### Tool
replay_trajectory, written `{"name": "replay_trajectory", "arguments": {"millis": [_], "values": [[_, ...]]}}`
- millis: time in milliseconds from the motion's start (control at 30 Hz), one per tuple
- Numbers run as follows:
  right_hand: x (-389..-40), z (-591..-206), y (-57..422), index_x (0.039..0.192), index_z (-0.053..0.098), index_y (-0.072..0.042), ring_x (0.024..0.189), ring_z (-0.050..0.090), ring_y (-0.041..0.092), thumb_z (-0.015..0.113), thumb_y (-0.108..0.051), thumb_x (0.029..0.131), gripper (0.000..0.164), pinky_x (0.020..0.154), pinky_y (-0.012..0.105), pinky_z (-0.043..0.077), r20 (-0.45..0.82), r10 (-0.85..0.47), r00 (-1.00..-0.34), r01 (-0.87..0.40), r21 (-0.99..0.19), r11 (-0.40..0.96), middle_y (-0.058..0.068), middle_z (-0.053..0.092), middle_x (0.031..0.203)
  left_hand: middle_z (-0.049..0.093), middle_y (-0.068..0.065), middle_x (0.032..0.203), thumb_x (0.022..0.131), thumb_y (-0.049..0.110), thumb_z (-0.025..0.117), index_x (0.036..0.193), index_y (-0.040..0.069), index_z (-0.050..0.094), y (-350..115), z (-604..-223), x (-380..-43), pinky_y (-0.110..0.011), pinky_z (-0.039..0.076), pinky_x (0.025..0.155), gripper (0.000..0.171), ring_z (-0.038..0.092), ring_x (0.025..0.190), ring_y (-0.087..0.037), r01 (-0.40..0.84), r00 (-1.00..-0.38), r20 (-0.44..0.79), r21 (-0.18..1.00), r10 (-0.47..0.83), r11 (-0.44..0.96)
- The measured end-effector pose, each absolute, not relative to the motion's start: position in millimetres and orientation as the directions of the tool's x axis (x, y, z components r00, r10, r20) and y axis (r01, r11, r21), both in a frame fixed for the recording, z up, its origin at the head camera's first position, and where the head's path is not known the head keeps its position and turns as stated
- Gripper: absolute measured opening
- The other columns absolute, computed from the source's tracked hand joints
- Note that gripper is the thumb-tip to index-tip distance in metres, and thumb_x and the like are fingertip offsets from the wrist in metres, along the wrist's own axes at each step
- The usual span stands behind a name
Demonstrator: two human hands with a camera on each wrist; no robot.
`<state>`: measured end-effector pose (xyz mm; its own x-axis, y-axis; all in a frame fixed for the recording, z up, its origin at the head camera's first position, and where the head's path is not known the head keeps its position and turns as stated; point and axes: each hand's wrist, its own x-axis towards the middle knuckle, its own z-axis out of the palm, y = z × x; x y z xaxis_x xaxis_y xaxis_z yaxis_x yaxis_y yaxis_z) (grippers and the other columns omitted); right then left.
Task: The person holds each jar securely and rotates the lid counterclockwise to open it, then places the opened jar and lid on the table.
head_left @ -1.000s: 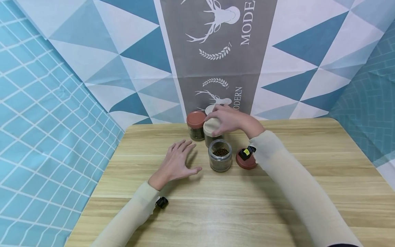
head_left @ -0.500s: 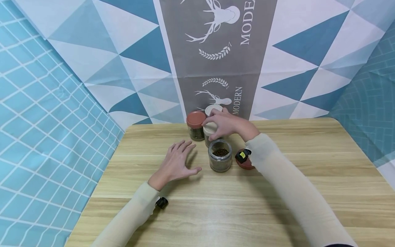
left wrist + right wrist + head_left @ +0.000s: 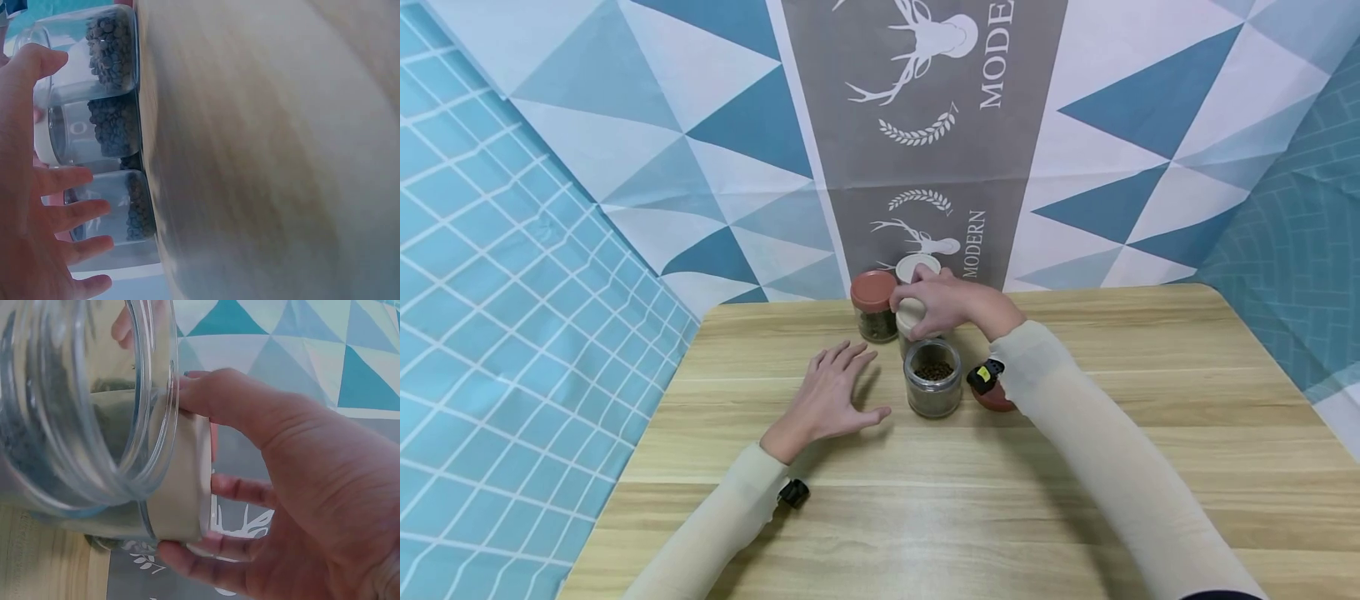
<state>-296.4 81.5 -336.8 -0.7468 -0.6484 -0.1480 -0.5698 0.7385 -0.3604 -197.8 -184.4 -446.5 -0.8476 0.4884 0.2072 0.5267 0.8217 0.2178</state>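
Note:
My right hand (image 3: 951, 302) reaches over a glass jar from above. In the right wrist view its thumb and fingers curl round the jar's cream lid (image 3: 181, 472). In front stands a lidless glass jar (image 3: 934, 402) with small brown beans at its bottom. My left hand (image 3: 829, 396) hovers to its left, fingers spread and holding nothing. The left wrist view shows that hand's fingers overlapping the jars, with the open jar (image 3: 75, 69) nearest the thumb and dark beans inside. A red lid (image 3: 995, 402) lies on the table, partly hidden by the right wrist camera.
A red-lidded jar (image 3: 874, 292) stands just left of the cream-lidded one. Behind is another jar with a white lid (image 3: 917, 265), close to the patterned backdrop (image 3: 925, 167). The wooden table (image 3: 895, 517) ends at that backdrop.
My right hand has shifted a little to the left and turned at the wrist over the cream lid. My left hand and the jars have stayed in place.

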Motion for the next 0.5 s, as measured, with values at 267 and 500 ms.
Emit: {"name": "replay_trajectory", "arguments": {"millis": [267, 500], "values": [[-298.5, -341.9, 79.1, 0.147, 0.068, -0.022, 0.132, 0.060, 0.044, 0.082, -0.036, 0.094, 0.057, 0.112, 0.062, 0.053, -0.191, -0.650, -0.736, -0.565, -0.355, 0.745, 0.022, 0.059, 0.149, 0.057, -0.021, 0.169, 0.086, 0.068, 0.077, 0.161, 0.008, 0.060, -185.4, -446.6, -197.5, -0.076, 0.039, 0.129, 0.097, 0.047, 0.162, -0.051, 0.529, -0.846, 0.212, 0.212, 0.490, 0.822], [-302.1, -348.0, 77.9, 0.144, 0.070, -0.021, 0.124, 0.064, 0.038, 0.082, -0.039, 0.092, 0.056, 0.107, 0.057, 0.054, -0.160, -0.650, -0.743, -0.575, -0.345, 0.742, 0.019, 0.065, 0.141, 0.057, -0.021, 0.169, 0.086, 0.068, 0.077, 0.160, 0.008, 0.061, -187.3, -447.4, -197.5, -0.076, 0.038, 0.129, 0.097, 0.047, 0.162, -0.051, 0.525, -0.848, 0.216, 0.215, 0.484, 0.824]]}}
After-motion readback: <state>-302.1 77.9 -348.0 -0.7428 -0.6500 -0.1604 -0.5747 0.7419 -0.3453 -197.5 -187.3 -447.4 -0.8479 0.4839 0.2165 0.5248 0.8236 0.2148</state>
